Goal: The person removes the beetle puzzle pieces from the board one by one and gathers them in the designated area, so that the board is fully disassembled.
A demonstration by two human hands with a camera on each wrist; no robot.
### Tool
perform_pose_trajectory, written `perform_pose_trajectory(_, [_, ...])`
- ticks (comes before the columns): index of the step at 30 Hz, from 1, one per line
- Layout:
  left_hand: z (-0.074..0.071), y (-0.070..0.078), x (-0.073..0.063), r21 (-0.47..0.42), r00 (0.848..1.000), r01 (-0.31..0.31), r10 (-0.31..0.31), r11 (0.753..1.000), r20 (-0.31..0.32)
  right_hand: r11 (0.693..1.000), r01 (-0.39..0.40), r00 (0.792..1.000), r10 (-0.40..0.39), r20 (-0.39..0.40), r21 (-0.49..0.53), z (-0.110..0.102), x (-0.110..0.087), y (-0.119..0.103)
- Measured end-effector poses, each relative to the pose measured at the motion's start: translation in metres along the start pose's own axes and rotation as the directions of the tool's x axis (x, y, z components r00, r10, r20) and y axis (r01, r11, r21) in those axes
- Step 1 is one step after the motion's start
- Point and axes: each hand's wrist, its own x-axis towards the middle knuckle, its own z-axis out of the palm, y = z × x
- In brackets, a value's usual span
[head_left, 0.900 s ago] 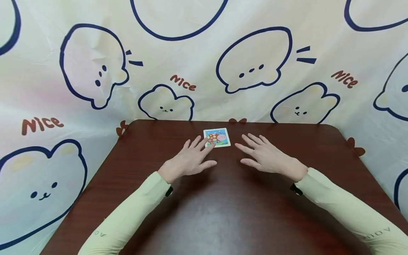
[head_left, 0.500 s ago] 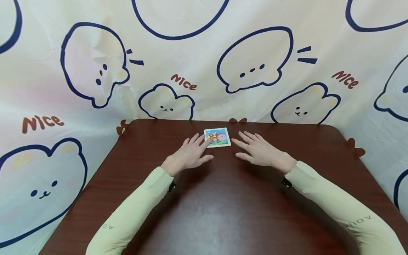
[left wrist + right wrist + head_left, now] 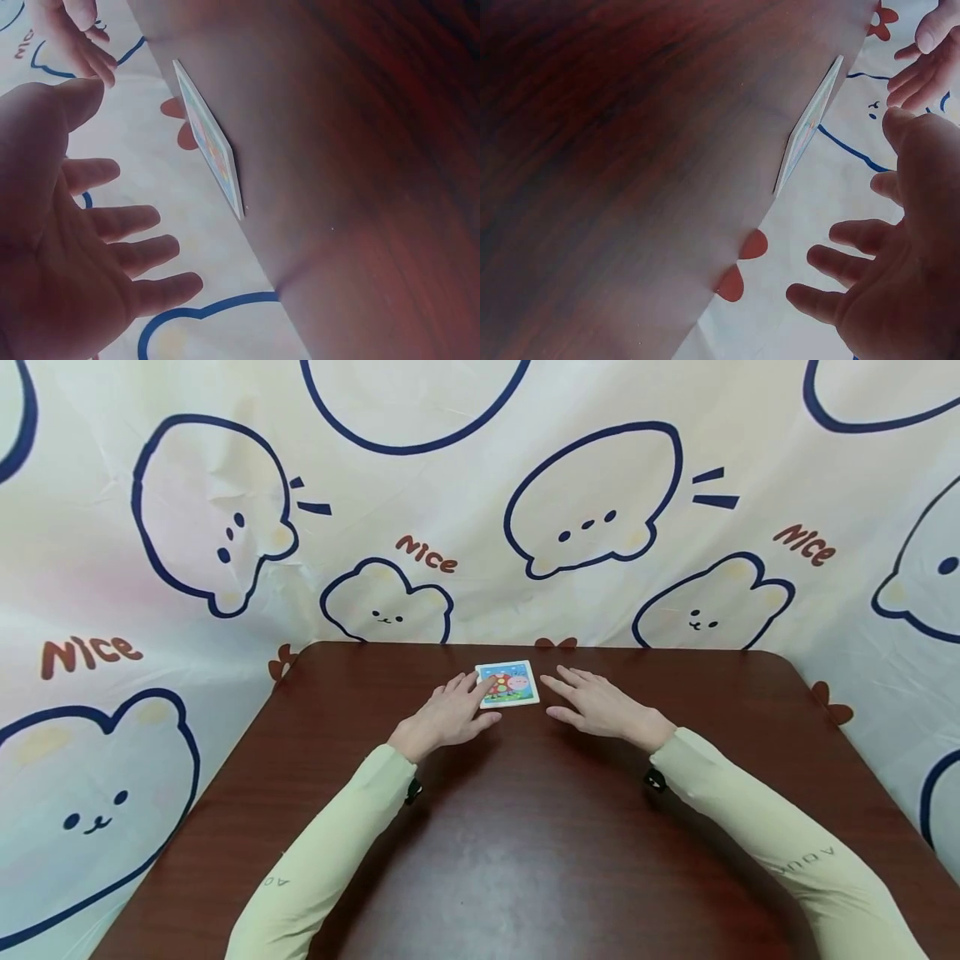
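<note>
A thin square picture board (image 3: 517, 687) with a white border lies flat near the far edge of the table. On it is a cartoon ladybug with a pink face against blue. My left hand (image 3: 444, 714) hovers at the board's left side, its index finger overlapping the picture in the head view. Just right of the board is my right hand (image 3: 600, 703), apart from it. Both wrist views show straight, spread fingers above the tabletop, with the board (image 3: 210, 142) seen nearly edge-on beyond the left palm (image 3: 60, 255). Neither hand holds anything.
The dark brown wooden table (image 3: 517, 827) has rounded far corners. Behind and beside it hangs a pale curtain (image 3: 480, 502) printed with blue-outlined bears and the word "Nice". Dark wrist cameras (image 3: 655, 778) sit under the pale green sleeves (image 3: 772, 843).
Both hands have moved slightly forward, lower in the air, and closer to the board. The right hand has also shifted left toward it. The board stays in place.
</note>
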Motion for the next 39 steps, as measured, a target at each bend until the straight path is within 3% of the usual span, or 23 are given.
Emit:
perform_pose_trajectory(7, [0.000, -0.003, 0.012, -0.046, 0.999, 0.052, -0.052, 0.998, -0.001, 0.998, -0.022, 0.999, 0.019, 0.034, 0.065, 0.005, 0.012, 0.003])
perform_pose_trajectory(18, [0.005, -0.017, 0.035, -0.074, 0.987, 0.151, -0.146, 0.986, 0.071, 0.989, -0.062, 0.995, 0.050, 0.090, 0.131, 0.010, 0.032, -0.004])
perform_pose_trajectory(23, [0.006, -0.023, 0.037, -0.088, 0.970, 0.213, -0.199, 0.973, 0.141, 0.989, -0.087, 0.990, 0.072, 0.124, 0.121, 0.009, 0.038, -0.007])
perform_pose_trajectory(29, [0.009, -0.027, 0.037, -0.057, 0.935, 0.294, -0.275, 0.954, 0.224, 0.988, -0.089, 0.986, 0.070, 0.151, 0.124, 0.012, 0.044, -0.006])
perform_pose_trajectory(34, [0.012, -0.027, 0.042, -0.041, 0.932, 0.294, -0.276, 0.955, 0.235, 0.986, -0.099, 0.982, 0.075, 0.176, 0.133, 0.014, 0.046, -0.005])
perform_pose_trajectory(39, [0.012, -0.026, 0.045, -0.022, 0.919, 0.304, -0.287, 0.952, 0.269, 0.989, -0.095, 0.978, 0.072, 0.194, 0.116, 0.013, 0.045, -0.005])
